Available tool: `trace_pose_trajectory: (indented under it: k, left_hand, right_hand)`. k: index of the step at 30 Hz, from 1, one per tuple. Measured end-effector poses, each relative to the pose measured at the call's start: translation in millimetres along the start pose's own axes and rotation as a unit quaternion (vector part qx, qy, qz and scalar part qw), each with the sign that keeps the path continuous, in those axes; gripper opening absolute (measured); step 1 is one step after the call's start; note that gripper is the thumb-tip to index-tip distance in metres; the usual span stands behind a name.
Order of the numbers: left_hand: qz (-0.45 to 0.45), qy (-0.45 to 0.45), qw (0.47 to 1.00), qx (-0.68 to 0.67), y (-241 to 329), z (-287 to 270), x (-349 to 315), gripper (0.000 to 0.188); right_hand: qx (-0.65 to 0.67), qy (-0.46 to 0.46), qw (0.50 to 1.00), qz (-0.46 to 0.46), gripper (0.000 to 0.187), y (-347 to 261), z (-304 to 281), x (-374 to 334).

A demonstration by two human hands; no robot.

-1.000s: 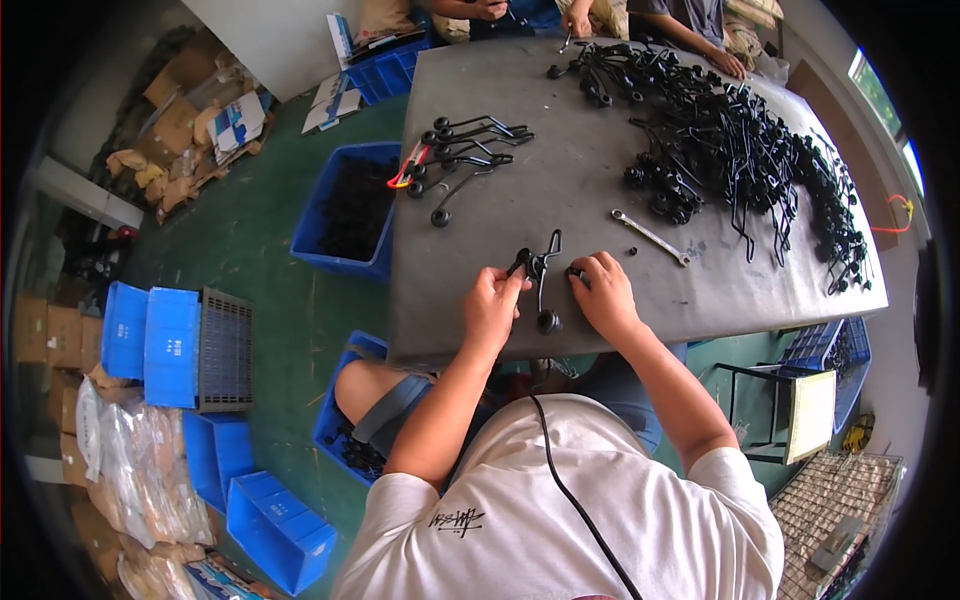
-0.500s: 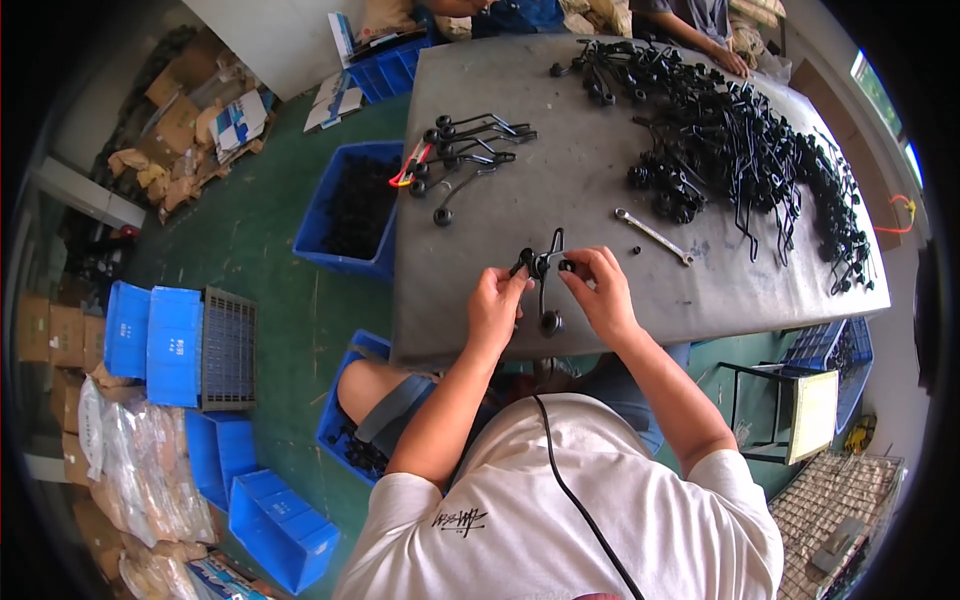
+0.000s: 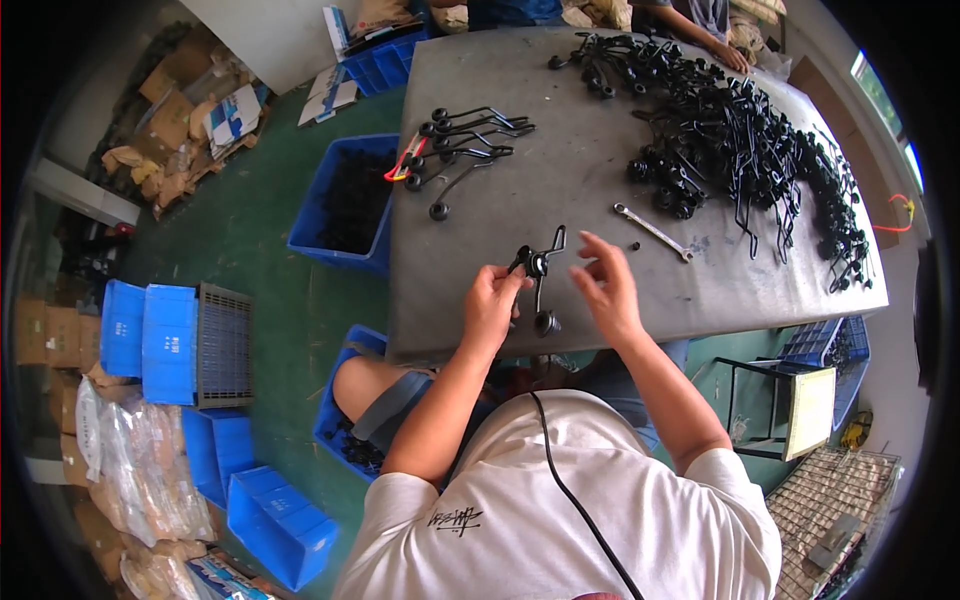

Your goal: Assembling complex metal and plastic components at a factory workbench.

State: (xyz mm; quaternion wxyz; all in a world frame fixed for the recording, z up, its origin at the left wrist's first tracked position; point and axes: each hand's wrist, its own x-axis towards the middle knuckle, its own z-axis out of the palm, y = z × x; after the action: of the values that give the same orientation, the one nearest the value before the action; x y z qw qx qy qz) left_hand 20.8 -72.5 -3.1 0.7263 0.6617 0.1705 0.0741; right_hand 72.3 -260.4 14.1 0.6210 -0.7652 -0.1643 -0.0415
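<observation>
While the left hand [image 3: 494, 304] pinched a black rod part [image 3: 538, 263] between thumb and fingers, the right hand [image 3: 611, 288] stood open just to its right, fingers spread and touching nothing. The held part was above the near side of a grey table [image 3: 450, 275], directly in front of the person; one bent rod angled up and right, and another ran toward the person, ending in a round black knob [image 3: 546, 322]. The left fingers covered some of the part's middle, so exactly where they pressed could not be told.

Half a second earlier, the right thumb and fingertips had been closed on a small black piece right beside the part; now they had parted and drawn slightly away, with that piece no longer between them. The left hand's pinch was unchanged.

Beyond the right hand, a small dark nut [image 3: 636, 246] lay on the table near a silver wrench [image 3: 652, 232], both where they had been. Farther left, a group of similar rods [image 3: 470, 150] lay beside a red and yellow loop [image 3: 400, 160]. A large heap of black parts [image 3: 740, 150] covered the right side, and a co-worker's hand [image 3: 733, 58] rested at the far edge.
</observation>
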Motion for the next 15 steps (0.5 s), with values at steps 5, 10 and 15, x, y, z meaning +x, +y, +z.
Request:
trace_pose_trajectory:
  k: [5, 10, 15]
  left_hand:
    - [0.009, -0.014, 0.999, -0.034, -4.1, -2.9, 1.4, 0.031]
    - [-0.002, 0.002, 1.000, -0.003, 3.0, -0.8, -4.2, 0.032]
    - [-0.003, -0.005, 1.000, 0.011, -6.3, 6.8, -2.9, 0.034]
  right_hand:
    - [-0.335, 0.092, 0.938, 0.003, 0.027, 56.2, -69.2, 14.1]
    - [-0.388, 0.016, 0.921, 0.005, 0.024, 50.6, -70.1, 34.7]
    - [-0.368, -0.033, 0.929, -0.005, 0.015, 44.1, -66.6, 32.7]
